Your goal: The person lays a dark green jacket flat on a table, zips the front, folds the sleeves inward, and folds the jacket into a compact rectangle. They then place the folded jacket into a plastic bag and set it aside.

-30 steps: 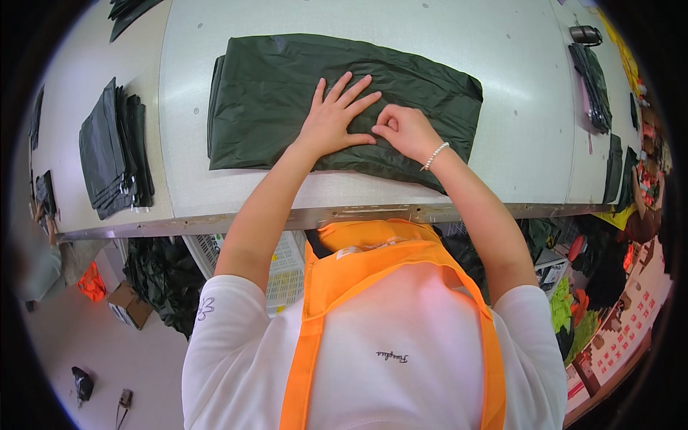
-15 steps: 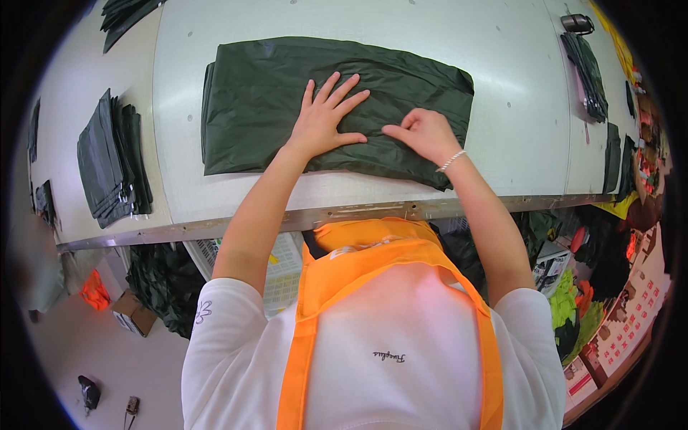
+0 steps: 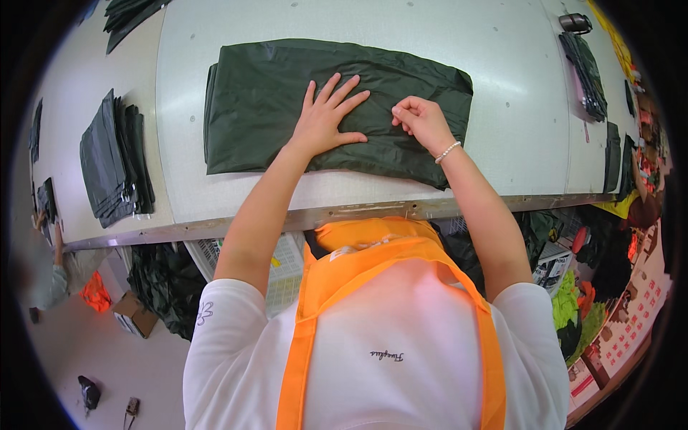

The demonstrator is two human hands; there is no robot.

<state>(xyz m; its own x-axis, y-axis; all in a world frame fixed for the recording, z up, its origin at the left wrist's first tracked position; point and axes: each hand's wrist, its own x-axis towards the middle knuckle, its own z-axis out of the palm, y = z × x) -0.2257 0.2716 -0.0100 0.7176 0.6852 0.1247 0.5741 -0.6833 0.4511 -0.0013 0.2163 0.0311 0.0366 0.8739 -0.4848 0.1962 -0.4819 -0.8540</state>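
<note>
In the head view, a folded dark green garment (image 3: 337,107) lay flat on the white table (image 3: 502,57), close to its near edge and in front of the person. The left hand (image 3: 326,122) rested on the middle of the cloth, palm down, fingers spread wide and open, gripping nothing. The right hand (image 3: 419,122) sat just beside it to the right, its fingers curled in and pinching at the fabric; whether they held a fold or only pressed on it could not be told.

To do this pressing and folding well, the flat hand would best keep its weight on the cloth so the layers did not slide, while the pinching fingers worked the edge straight and smooth.

The garment reached well past both hands on either side, its right end just beyond the right knuckles. A stack of dark folded pieces (image 3: 115,161) lay well apart to the left, another pile (image 3: 584,72) far right.
</note>
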